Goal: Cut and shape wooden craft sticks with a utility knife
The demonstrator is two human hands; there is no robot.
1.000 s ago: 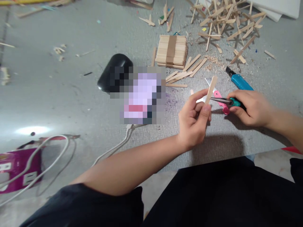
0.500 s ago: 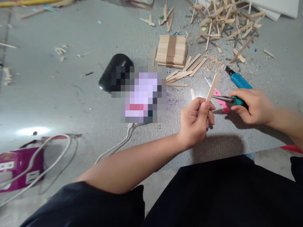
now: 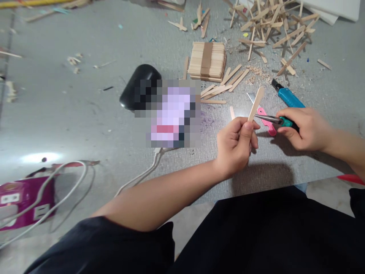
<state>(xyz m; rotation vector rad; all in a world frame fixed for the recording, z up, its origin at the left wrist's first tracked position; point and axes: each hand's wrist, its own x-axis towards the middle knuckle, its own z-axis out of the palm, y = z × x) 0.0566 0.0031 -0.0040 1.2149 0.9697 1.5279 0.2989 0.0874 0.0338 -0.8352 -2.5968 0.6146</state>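
A flat wooden stick stands tilted upward, pinched between the thumb and fingers of my left hand. My right hand is closed round the green and black handle of the long-nosed pliers. The tips of the pliers meet the edge of the stick just above my left fingers; whether they grip it I cannot tell. Behind the pliers lies a pink cutter with its blade out. A blue cutter lies just beyond my right hand.
A banded bundle of sticks lies ahead, with loose sticks beside it. Joined sticks are piled at the back right. Left of my hands are a blurred phone, a black case, a white cable and a purple socket box.
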